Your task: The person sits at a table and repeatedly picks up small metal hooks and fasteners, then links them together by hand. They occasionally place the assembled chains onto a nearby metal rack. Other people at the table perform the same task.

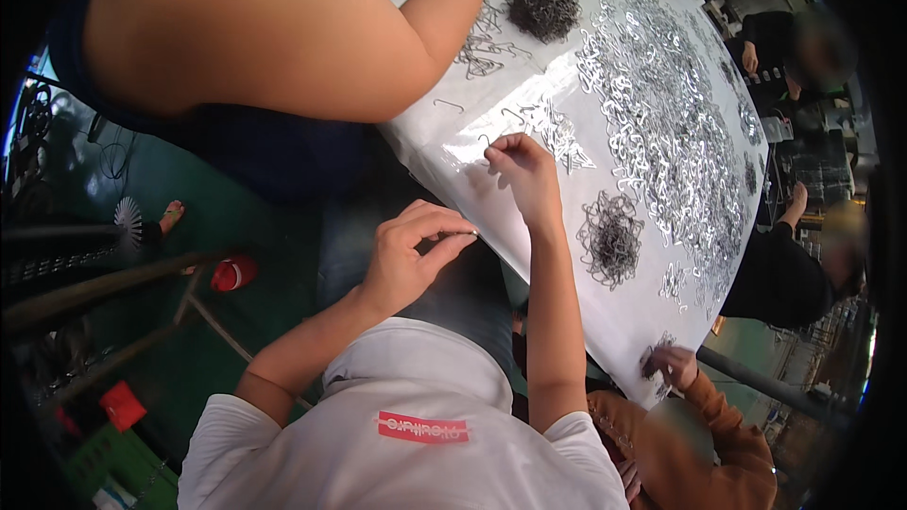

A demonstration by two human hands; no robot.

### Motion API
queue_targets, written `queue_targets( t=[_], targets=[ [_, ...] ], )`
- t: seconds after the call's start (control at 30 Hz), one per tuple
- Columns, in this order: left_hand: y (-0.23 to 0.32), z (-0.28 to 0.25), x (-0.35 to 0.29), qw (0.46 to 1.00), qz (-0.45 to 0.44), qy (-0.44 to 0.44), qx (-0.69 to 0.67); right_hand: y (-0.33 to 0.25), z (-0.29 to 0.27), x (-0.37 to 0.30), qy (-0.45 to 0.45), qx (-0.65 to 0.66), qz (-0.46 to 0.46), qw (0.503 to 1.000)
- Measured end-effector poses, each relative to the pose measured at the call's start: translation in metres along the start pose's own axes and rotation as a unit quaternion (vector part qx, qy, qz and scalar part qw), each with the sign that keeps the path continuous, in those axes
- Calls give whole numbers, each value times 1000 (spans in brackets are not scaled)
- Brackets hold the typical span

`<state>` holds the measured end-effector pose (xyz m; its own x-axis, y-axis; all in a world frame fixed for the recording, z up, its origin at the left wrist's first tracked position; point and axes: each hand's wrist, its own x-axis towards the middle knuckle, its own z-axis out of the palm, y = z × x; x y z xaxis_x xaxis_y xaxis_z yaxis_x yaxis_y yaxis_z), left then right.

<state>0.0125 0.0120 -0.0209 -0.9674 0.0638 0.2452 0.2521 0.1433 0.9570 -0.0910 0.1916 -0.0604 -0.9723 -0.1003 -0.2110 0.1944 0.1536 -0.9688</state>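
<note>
My right hand (525, 175) is over the near edge of the white-covered table (515, 236), thumb and fingers pinched on a thin metal hook (485, 141) whose curved end sticks out past the fingertips. My left hand (411, 250) is closed in a pinch just off the table's edge. A tiny shiny bit shows at its fingertips, too small to name. Beyond my right hand lies a small pile of shiny S-shaped hooks (565, 144). One loose dark hook (448, 105) rests on the sheet to the left.
A large spread of shiny hooks (661, 123) covers the table's middle. Tangled dark hooks form heaps, one far (543, 9) and one nearer (610, 241). A co-worker's bare arm (378, 47) crosses at upper left. Other people work along the far and right sides; one brown sleeve (723, 425) is at lower right.
</note>
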Motion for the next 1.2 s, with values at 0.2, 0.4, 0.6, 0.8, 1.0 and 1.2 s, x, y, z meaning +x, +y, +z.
queue_targets(
  t=[0.2,0.4,0.6,0.8,1.0,1.2],
  targets=[
    [2,1,-5,1000,-9,-4,-14,12,-24,-21,36,-284,38,957],
    [8,0,-12,1000,-5,2,7,9,5,65,38,-367,-194,909],
    [11,0,-12,1000,-1,4,22,1,48,107,-59,-538,-170,823],
    [5,3,-12,1000,12,4,18,-2,20,47,-40,-282,-100,953],
    [2,5,-11,1000,16,-4,24,-31,3,-66,-7,158,-21,987],
    [5,6,-13,999,20,-1,25,-44,17,-129,41,273,-19,961]
  ],
)
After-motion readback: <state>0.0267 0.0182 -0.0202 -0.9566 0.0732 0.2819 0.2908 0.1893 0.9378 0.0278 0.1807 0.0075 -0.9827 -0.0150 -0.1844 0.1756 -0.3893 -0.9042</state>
